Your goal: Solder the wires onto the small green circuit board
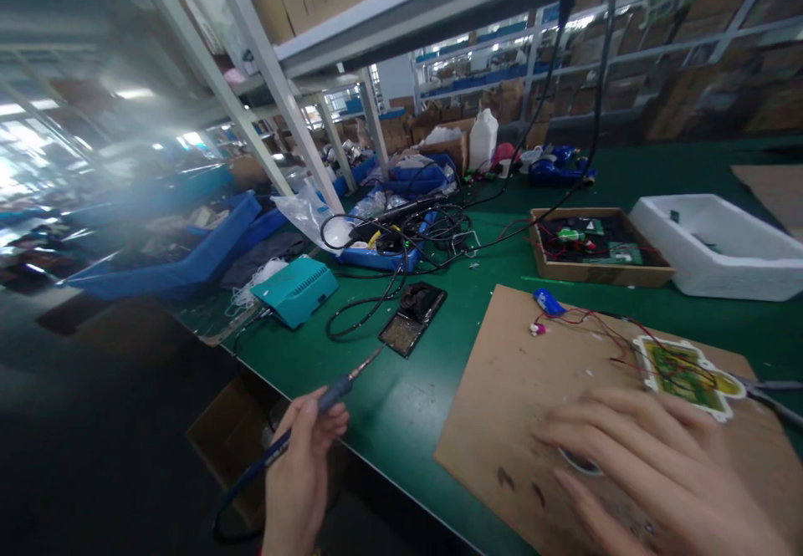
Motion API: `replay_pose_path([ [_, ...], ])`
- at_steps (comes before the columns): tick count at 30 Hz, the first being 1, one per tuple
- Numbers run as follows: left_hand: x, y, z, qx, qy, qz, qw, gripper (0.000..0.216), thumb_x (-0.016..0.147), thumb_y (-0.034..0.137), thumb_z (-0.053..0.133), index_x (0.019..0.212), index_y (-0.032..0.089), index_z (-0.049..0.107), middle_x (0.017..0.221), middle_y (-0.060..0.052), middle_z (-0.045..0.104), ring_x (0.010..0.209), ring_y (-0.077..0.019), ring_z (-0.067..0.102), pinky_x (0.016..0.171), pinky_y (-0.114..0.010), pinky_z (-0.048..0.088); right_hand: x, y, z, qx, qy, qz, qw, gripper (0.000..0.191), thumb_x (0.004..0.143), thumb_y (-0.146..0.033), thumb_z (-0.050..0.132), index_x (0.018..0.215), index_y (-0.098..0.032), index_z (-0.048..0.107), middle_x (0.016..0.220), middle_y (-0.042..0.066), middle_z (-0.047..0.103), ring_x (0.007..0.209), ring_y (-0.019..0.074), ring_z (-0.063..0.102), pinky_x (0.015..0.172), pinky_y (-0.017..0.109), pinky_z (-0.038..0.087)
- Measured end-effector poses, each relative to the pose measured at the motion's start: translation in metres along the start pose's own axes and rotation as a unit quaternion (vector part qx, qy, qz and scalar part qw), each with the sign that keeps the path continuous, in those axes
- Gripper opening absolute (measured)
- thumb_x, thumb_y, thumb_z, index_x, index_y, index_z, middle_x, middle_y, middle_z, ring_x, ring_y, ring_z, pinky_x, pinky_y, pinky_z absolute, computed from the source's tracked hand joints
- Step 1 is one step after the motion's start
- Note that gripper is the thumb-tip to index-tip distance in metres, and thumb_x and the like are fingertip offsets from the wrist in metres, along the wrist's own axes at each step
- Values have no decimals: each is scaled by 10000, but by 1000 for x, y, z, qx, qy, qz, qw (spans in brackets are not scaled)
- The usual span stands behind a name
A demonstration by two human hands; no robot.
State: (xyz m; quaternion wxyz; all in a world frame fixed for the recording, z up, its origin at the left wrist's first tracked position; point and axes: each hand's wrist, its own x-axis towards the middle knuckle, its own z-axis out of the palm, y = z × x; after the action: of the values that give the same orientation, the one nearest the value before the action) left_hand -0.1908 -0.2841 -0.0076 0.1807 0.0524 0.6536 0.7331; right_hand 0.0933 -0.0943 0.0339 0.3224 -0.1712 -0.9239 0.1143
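My left hand (307, 447) is closed around the blue handle of a soldering iron (342, 390), its tip aimed up and right towards a small soldering iron stand (405, 330). The tip stays apart from the stand. My right hand (652, 456), a little blurred, is over a brown cardboard sheet (483, 405) with fingers stretched out and thumb apart. Beneath its fingers shows part of a round, white-edged thing (582, 462), mostly hidden. Beyond that hand lies a circuit board in a white frame (683, 372), wired to a blue battery-like pack (549, 302).
A teal box (298, 288) stands left of the iron stand. Black cables (439, 226) tangle over a blue tray (376, 257). Behind the cardboard are a shallow carton (602, 270) of circuit parts and a white foam box (733, 272). Pliers-like handles (778, 397) lie at right.
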Motion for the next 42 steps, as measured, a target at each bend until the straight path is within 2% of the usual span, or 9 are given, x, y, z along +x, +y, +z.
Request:
replay_pose_path([
  [2,0,2,-3,-70,24,-43,996,197,813,352,597,904,183,641,653,4,709,606,-94,657,597,-179,533,57,-13,16,-14,-72,-27,997,222,788,-260,586,978,-357,649,942,5,703,900,291,590,850,513,322],
  [4,-2,3,-5,-121,46,-79,988,140,857,252,523,860,180,643,619,6,699,570,-76,652,565,-160,525,103,-17,44,-48,-176,-40,982,200,788,-248,612,982,-281,651,965,45,693,981,305,560,885,531,336],
  [6,-4,5,-7,-157,59,-100,981,170,874,204,484,829,176,645,598,4,691,544,-72,648,539,-156,522,134,-16,78,-62,-202,-53,976,176,770,-233,667,945,-219,658,959,68,687,1012,301,551,918,526,355],
  [10,-10,7,-13,-189,75,-101,974,179,870,225,494,837,161,658,594,-9,685,525,-83,640,523,-168,530,159,-8,132,-86,-236,-65,966,241,900,-350,577,1072,-182,601,1141,69,603,1042,224,565,910,461,447],
  [13,-11,6,-19,-189,79,-80,976,159,837,254,543,860,151,663,618,-19,693,544,-92,641,538,-178,538,162,-5,149,-100,-253,-60,960,297,916,-350,560,1151,-169,563,1184,80,575,1023,217,582,870,439,489],
  [20,-9,0,-20,-141,51,-3,989,396,634,458,765,869,155,665,664,-17,706,592,-109,641,581,-183,548,163,-4,155,-116,-270,-35,955,306,916,-344,563,1166,-169,555,1178,79,577,1007,215,590,851,433,502],
  [28,-7,-11,-8,-62,41,86,994,384,710,503,701,892,169,658,744,-2,698,646,-118,654,636,-195,559,155,-11,160,-113,-234,-3,966,301,918,-335,561,1164,-162,555,1171,77,579,999,210,594,848,428,504],
  [35,-6,-19,-1,13,35,130,991,348,811,494,595,940,175,641,801,-12,690,684,-133,665,656,-225,555,150,-23,165,-95,-194,27,976,300,916,-335,563,1155,-153,559,1164,81,582,1004,213,592,854,430,500],
  [42,4,-30,2,137,-2,156,978,357,821,494,580,993,184,620,814,-37,693,725,-184,675,680,-291,546,123,-41,149,-60,-171,79,980,228,924,-308,549,1091,-158,589,1103,57,608,989,203,589,861,424,478],
])
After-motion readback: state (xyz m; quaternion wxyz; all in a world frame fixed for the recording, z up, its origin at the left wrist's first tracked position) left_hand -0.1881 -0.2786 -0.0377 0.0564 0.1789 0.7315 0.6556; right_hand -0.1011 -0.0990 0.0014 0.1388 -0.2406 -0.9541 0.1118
